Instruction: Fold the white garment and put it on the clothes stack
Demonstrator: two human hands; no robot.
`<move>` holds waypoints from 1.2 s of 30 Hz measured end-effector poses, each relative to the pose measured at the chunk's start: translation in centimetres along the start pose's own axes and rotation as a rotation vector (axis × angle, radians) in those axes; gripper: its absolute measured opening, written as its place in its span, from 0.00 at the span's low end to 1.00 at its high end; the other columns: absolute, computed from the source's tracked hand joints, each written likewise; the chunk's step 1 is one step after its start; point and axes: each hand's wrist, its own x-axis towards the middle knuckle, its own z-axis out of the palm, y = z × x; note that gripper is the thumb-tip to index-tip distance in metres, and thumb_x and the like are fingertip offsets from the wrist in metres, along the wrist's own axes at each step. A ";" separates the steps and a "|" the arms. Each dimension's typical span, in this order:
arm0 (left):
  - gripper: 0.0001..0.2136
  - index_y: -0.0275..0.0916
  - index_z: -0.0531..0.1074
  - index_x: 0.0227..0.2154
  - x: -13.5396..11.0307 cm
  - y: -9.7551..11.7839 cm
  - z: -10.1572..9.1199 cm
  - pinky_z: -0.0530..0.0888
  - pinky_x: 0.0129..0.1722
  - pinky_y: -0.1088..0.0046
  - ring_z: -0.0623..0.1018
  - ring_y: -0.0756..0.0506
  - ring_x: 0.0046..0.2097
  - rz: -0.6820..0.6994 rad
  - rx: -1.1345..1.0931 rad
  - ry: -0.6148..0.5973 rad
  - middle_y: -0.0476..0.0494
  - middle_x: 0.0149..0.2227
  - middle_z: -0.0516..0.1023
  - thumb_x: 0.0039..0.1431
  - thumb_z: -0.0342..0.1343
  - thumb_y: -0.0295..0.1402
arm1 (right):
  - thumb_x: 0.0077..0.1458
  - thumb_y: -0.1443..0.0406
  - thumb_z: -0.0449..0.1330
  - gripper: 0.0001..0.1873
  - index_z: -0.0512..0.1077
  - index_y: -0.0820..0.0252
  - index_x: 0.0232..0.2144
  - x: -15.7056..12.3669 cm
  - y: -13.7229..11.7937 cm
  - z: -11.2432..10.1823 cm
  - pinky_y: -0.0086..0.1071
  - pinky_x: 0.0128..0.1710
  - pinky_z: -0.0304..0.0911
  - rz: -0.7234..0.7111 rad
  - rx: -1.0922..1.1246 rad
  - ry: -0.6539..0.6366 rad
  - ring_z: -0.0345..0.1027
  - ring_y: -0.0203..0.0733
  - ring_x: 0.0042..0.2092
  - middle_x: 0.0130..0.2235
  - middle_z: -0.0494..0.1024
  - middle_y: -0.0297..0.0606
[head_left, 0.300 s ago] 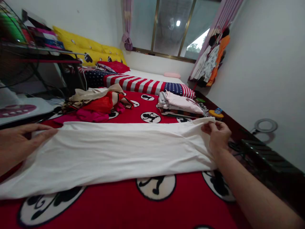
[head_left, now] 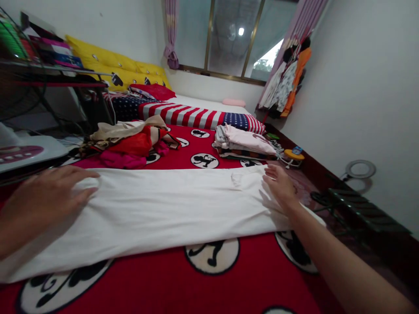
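A long white garment [head_left: 170, 205] lies spread flat across a red blanket [head_left: 183, 279] printed with black cartoon figures in white circles. My left hand [head_left: 46, 200] rests flat on the garment's left end, fingers spread. My right hand [head_left: 278, 183] lies open and flat on the garment's right end, close to a small folded corner. Neither hand grips the cloth.
Behind the garment sit a loose heap of red, pink and beige clothes [head_left: 127, 139] and a folded stack of clothes [head_left: 245, 141]. A stars-and-stripes blanket [head_left: 196, 113] and yellow pillows [head_left: 108, 65] lie farther back. A black rack [head_left: 366, 209] stands on the floor at right; a fan base [head_left: 22, 152] sits at left.
My right hand let go of the pinched garment edge and now lies flat on it. My left hand slid farther onto the cloth. The garment's right end now lies flat.
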 end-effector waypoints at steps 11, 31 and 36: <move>0.17 0.40 0.71 0.51 0.4 23.4 0.4 0.70 0.53 0.65 0.71 0.40 0.54 0.774 -0.590 -0.399 0.37 0.57 0.68 0.60 0.54 0.39 | 0.58 0.57 0.53 0.28 0.65 0.62 0.58 -5.2 -4.6 4.6 0.52 0.62 0.46 -0.159 -0.243 -0.551 0.52 0.51 0.65 0.64 0.60 0.48; 0.16 0.43 0.76 0.38 -1.5 26.0 0.5 0.70 0.37 0.73 0.75 0.46 0.39 0.795 -0.440 -0.410 0.45 0.39 0.74 0.57 0.47 0.20 | 0.42 0.51 0.62 0.18 0.76 0.62 0.24 -8.1 3.4 -14.6 0.33 0.34 0.63 0.232 -0.069 -0.027 0.70 0.42 0.33 0.29 0.78 0.40; 0.14 0.44 0.77 0.34 -1.1 25.8 -0.1 0.68 0.34 0.75 0.75 0.47 0.36 0.787 -0.457 -0.491 0.47 0.35 0.74 0.56 0.49 0.21 | 0.38 0.59 0.61 0.10 0.73 0.61 0.17 -7.5 4.4 -14.5 0.30 0.27 0.57 0.210 -0.534 -0.221 0.66 0.40 0.27 0.22 0.73 0.36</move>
